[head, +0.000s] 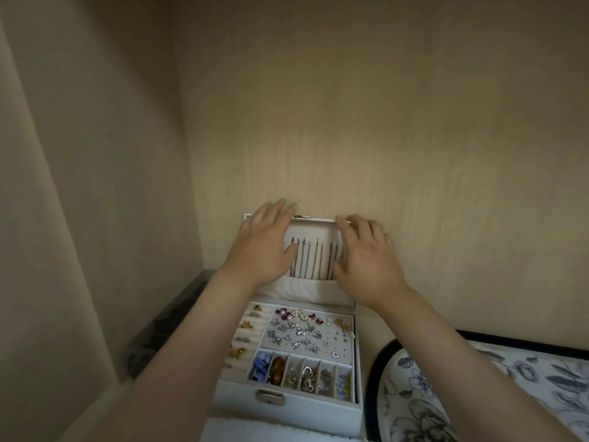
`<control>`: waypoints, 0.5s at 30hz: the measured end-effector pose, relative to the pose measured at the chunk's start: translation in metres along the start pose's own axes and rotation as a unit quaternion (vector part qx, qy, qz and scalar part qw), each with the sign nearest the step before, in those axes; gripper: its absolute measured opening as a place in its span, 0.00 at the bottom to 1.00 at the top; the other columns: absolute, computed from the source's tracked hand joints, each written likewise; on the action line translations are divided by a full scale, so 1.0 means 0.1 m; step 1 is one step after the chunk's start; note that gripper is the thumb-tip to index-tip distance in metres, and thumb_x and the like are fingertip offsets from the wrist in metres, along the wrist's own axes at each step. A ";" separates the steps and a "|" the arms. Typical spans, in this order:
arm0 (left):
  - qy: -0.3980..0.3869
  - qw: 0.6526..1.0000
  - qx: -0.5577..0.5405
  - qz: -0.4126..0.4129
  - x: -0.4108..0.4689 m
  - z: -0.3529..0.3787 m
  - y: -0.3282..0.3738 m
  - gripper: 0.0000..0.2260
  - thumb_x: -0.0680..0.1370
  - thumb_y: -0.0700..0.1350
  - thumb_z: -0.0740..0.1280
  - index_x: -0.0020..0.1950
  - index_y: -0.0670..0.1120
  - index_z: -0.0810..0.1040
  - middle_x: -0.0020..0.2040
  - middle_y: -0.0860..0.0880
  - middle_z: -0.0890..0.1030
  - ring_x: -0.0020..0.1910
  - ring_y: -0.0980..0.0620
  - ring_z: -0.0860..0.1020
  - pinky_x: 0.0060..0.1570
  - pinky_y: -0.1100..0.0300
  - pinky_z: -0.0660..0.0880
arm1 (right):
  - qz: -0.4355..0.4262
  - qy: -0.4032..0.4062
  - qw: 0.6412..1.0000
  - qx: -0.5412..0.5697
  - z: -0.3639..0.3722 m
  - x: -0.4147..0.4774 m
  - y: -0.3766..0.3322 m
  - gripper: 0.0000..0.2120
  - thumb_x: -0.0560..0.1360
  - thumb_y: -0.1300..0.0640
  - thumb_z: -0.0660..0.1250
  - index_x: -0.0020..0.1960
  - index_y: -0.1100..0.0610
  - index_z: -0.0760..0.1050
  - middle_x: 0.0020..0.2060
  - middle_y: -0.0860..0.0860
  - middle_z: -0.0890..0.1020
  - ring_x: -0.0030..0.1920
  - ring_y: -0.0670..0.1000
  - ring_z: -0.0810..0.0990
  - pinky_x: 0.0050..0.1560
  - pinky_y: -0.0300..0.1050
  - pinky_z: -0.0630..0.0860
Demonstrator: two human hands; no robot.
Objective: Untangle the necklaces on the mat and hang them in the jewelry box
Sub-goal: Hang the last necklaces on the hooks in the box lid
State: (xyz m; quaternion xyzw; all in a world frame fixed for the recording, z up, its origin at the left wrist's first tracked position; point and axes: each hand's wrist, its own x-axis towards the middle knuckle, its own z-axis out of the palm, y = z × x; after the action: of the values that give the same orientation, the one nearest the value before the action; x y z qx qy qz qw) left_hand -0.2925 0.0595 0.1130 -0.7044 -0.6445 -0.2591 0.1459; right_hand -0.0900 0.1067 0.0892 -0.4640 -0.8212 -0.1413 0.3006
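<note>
Box (287, 406): white, lower centre of the frame, open, its lid (315, 224) upright against the beige wall (382, 106).
Necklaces (314, 258): thin chains hanging side by side down the inside of the lid at mid-frame, between the 2 hands; lower ends go behind a cloth pocket (302, 287) at the lid's base.
Left hand (266, 242): lies over the lid's upper left corner, fingers fairly straight and spread wide past the top rim, thumb against the lining beside the chains; not clenched.
Right hand (366, 255): on the lid's upper right part, fingers bent over the top rim, thumb pressed to the lining, so it holds the lid between them.
Tray: rings (247, 327) in rolls at the left, small earrings (299, 330) on a panel, and 6 front compartments (302, 374) of beads and trinkets.
Clasp (270, 396): metal, centre of the box front.
Mat (510, 378): floral, dark-edged, lower right of the frame, just beside the box.
Towel (255, 430): white, under the box at the bottom edge.
Dark object (172, 320): left of the box, too dim to identify.
</note>
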 end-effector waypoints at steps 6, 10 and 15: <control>0.024 1.000 0.011 0.013 -0.30 -0.11 0.04 0.29 0.81 0.53 0.60 0.80 0.52 0.54 0.78 0.50 0.61 0.77 0.49 0.55 0.76 0.50 0.49 | -0.046 0.073 0.996 0.010 -0.27 -0.18 -0.03 0.27 0.72 0.53 0.67 0.70 0.57 0.72 0.60 0.56 0.76 0.60 0.59 0.73 0.59 0.55 0.69; 0.079 0.996 0.025 0.023 -0.59 -0.32 0.09 0.25 0.81 0.56 0.61 0.77 0.52 0.64 0.66 0.50 0.70 0.67 0.50 0.64 0.69 0.51 0.61 | -0.093 0.101 0.990 0.009 -0.45 -0.40 -0.13 0.21 0.72 0.58 0.71 0.65 0.56 0.77 0.50 0.54 0.76 0.52 0.57 0.74 0.53 0.53 0.70; 0.029 0.999 -0.003 0.032 -1.10 -0.41 0.11 0.20 0.78 0.56 0.66 0.69 0.55 0.73 0.64 0.56 0.72 0.63 0.56 0.68 0.65 0.53 0.68 | -0.134 -0.018 0.983 0.124 -0.60 -0.82 -0.29 0.16 0.78 0.58 0.68 0.65 0.52 0.76 0.55 0.49 0.78 0.51 0.50 0.76 0.51 0.44 0.73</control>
State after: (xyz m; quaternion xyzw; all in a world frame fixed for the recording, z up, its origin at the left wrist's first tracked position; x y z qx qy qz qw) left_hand -0.2929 -0.0557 0.0870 -0.7173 -0.6161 -0.2766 0.1713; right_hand -0.0611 0.0049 0.0861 -0.3108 -0.8924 -0.0693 0.3197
